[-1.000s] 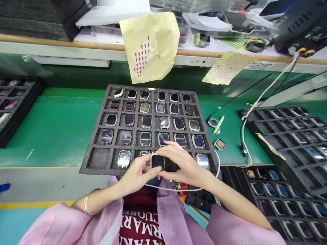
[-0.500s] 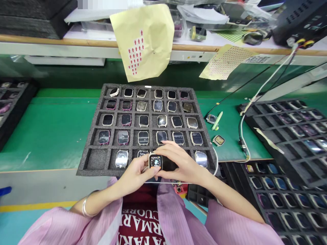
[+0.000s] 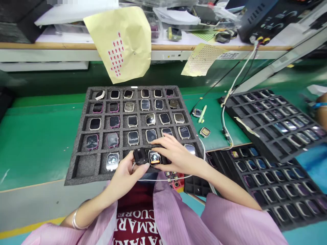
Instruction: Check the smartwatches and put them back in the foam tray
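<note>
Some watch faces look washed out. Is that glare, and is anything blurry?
Head view, lower left of the foam tray: yes, apparently glare, whitening the silvery watch; head view, right edge: what looks like another person's arm is smeared; head view, center: the lit watch shows an orange bar, but its text is too small to read.

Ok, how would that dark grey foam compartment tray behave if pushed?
The tray likely slides stiffly, its foam looking thick. Its square-screened watches may shift, having space around them. It might tip: its near edge seems to overhang the green tabletop.
</note>
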`<state>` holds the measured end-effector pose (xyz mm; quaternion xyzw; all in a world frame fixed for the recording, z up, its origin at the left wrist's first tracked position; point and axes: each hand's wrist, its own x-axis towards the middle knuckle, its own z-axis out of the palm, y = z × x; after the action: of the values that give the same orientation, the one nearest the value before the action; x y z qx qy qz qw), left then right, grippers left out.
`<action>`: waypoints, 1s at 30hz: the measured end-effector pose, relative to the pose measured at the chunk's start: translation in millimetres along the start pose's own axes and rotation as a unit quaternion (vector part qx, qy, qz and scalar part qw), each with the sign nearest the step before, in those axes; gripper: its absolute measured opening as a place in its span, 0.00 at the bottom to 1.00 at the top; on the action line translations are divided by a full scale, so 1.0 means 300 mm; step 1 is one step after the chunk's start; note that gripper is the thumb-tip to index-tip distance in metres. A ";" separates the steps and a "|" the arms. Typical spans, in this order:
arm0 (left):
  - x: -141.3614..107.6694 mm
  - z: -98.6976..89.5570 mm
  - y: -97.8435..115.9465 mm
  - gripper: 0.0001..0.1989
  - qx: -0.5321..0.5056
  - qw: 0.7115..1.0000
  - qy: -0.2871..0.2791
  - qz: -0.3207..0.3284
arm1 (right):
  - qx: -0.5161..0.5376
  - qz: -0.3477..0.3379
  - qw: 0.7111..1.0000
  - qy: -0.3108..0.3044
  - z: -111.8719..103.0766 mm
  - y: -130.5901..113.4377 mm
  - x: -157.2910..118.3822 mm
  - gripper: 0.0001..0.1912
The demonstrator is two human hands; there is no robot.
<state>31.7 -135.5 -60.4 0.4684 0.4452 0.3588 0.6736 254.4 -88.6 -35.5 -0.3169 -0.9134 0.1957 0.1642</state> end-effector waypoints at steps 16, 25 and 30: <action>0.092 0.103 0.034 0.16 -0.056 0.992 -0.109 -0.040 | -0.058 0.093 0.992 -0.062 -0.101 0.043 -0.106 0.19; 0.094 0.081 0.014 0.20 -0.043 0.982 -0.182 -0.038 | 0.077 0.054 0.993 0.077 -0.079 -0.014 -0.071 0.21; 0.092 0.096 -0.002 0.16 -0.021 0.989 -0.145 -0.026 | 0.020 0.027 0.999 0.025 -0.030 -0.025 -0.030 0.19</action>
<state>68.1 -119.7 -63.4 0.4893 0.3471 0.2790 0.7498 261.1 -97.3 -25.8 -0.3434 -0.8959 0.2099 0.1880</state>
